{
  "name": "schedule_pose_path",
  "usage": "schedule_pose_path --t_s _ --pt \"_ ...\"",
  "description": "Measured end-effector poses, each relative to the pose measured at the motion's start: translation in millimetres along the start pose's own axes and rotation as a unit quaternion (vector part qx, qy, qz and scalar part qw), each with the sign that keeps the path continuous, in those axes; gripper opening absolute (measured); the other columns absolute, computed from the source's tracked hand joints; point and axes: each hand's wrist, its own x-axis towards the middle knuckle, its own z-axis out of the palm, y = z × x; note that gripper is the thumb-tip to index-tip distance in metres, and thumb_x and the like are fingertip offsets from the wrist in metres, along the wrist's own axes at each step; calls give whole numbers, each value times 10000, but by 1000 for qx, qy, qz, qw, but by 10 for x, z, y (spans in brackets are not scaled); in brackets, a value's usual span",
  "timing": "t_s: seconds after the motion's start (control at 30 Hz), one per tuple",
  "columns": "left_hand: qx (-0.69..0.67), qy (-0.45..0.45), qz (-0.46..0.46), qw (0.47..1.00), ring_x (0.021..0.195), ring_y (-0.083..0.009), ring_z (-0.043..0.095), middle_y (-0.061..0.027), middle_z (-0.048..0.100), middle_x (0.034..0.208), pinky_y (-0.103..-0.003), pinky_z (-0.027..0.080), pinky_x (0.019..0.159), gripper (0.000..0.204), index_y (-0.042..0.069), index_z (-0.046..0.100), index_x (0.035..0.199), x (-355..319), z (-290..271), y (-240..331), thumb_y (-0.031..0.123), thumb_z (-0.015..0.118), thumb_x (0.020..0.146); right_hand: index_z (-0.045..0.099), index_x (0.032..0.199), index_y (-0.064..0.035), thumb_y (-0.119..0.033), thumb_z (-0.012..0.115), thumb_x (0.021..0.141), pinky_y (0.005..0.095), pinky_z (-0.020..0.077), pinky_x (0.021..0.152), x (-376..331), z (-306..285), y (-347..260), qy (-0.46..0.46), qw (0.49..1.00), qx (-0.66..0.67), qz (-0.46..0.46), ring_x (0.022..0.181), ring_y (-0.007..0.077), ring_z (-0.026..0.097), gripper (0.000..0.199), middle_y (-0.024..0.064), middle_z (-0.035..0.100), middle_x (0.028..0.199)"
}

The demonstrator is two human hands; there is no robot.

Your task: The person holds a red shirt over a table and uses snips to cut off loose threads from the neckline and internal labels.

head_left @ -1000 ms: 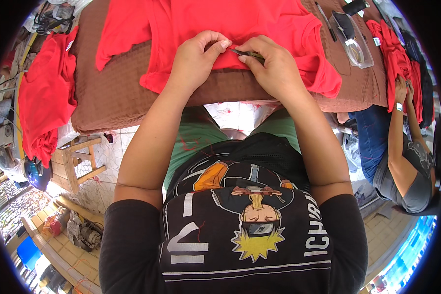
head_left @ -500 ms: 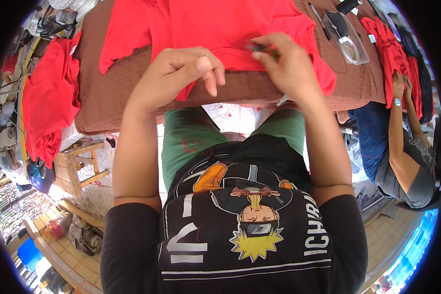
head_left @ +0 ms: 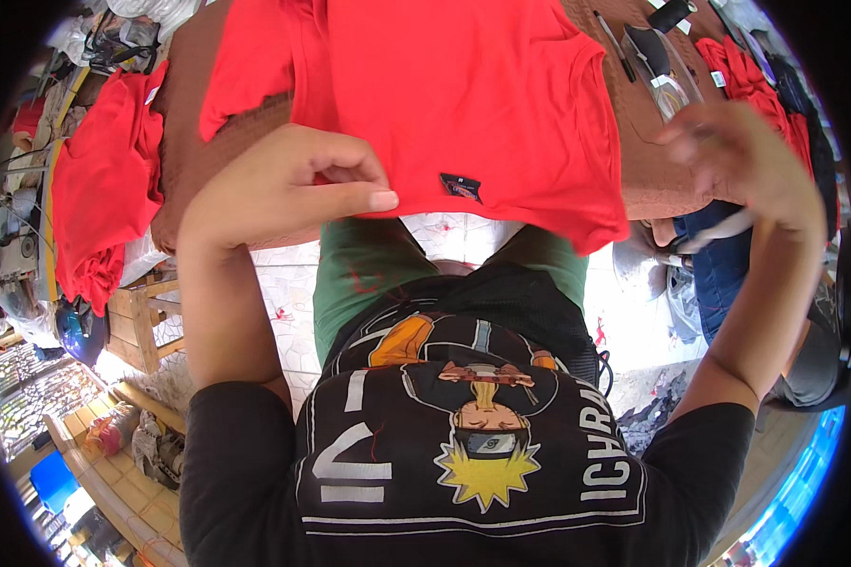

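Note:
A red knit shirt [head_left: 473, 113] is spread over the near edge of the brown cloth-covered table, its lower hem hanging toward my lap. A small black label [head_left: 460, 187] lies face up close to that hem. My left hand [head_left: 298, 180] is closed at the left end of the hem, thumb along the top and bent fingers around the cloth. Off the shirt, my right hand [head_left: 733, 156] is raised by the table's right edge. Its fingers are smeared by motion, so whether anything is in them does not show.
A clear plastic case [head_left: 667, 80] and a black pen [head_left: 615, 44] lie at the table's right. Red garments [head_left: 109, 180] hang at the left, with more red cloth [head_left: 742, 80] at the far right. Behind my right arm sits another person, mostly hidden. A wooden stool [head_left: 132, 326] stands lower left.
The shirt's hem has come nearer and flattened, revealing the black label. My left hand has moved left onto the hem. My right hand, earlier holding a small dark tool over the hem, has swung right.

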Motion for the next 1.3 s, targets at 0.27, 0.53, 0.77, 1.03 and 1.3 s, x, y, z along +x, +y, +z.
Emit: schedule_pose_path --t_s 0.27,0.53,0.77,1.03,1.3 --pt "-82 226 179 954 1226 -222 530 -173 591 1264 -334 362 1048 430 -19 492 1332 -83 -156 17 145 550 939 636 1150 -23 -199 585 930 257 450 755 -143 -334 747 140 986 89 -4 809 85 575 286 27 624 811" --pt "-72 410 11 909 1183 -216 550 -147 617 1220 -311 437 991 499 -41 481 1336 498 -208 -967 173 629 911 649 813 8 -346 715 827 283 408 531 841 722 475 32 994 33 101 542 93 516 360 51 534 562" --pt "135 313 -127 931 1018 -249 627 -164 646 1123 -345 495 881 705 -33 489 1331 364 -53 -828 281 776 768 629 803 -44 -314 724 826 224 265 465 709 791 613 101 970 222 -18 497 38 347 287 -60 407 581" --pt "56 240 -116 962 880 -141 645 -118 683 996 -288 506 777 377 -9 606 1103 378 -122 -886 211 730 823 666 827 -110 -297 736 816 209 183 435 532 417 791 361 830 423 44 414 19 287 200 -89 419 510" --pt "-137 406 73 901 971 -117 620 -114 671 1059 -250 498 816 362 -75 545 1097 475 -51 -779 184 677 882 655 820 -90 -273 745 818 209 194 432 564 504 758 413 795 443 43 416 27 320 204 -85 422 507"
